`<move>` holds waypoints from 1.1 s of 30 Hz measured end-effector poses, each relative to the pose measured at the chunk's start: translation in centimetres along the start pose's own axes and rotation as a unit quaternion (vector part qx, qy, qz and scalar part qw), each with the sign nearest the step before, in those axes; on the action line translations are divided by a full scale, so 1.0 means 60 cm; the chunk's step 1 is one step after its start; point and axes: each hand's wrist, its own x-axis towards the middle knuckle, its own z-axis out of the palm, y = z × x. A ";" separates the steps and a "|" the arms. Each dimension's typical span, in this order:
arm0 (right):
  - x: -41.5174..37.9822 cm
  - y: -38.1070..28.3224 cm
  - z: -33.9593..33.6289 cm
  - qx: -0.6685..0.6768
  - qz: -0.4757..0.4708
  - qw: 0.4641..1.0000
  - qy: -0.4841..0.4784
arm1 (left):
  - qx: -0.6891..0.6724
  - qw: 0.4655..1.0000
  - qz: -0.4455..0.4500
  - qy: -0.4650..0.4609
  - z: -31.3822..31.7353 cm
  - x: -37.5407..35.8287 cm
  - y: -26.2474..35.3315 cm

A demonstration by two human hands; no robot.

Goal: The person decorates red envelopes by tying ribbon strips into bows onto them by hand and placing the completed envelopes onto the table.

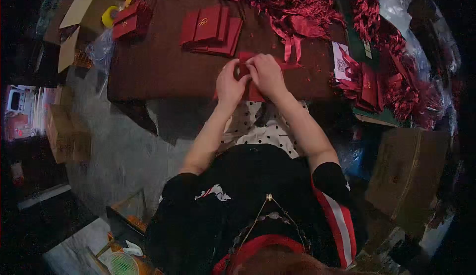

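Both hands are close together at the table's front edge, over a red piece (255,94) that shows between and below them. My left hand (230,82) has its fingers curled around the red piece's left side. On the other side, my right hand (266,76) pinches its upper part, with thumb and fingertips pressed together. A red ribbon end (291,66) sticks out to the right of my right hand. Just beyond the hands lies a stack of red boxes or envelopes (210,28) with a gold mark on the top one.
On the brown-covered table (163,76), a pile of red ribbons (302,7) lies at the back. More red packets (130,22) and yellow tape (108,16) are at the left. A QR-code card (341,62) lies at the right. Cardboard boxes (404,171) stand on both sides.
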 end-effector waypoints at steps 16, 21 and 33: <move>-0.008 0.015 -0.040 -0.054 0.085 0.994 0.035 | -0.006 0.983 0.103 -0.154 -0.026 0.054 -0.010; -0.014 -0.006 -0.067 -0.121 0.007 0.990 0.069 | 0.069 0.979 0.160 -0.109 -0.011 0.057 0.004; -0.074 0.011 -0.045 -0.074 0.118 0.990 -0.005 | 0.244 0.968 0.065 -0.003 -0.132 0.051 -0.048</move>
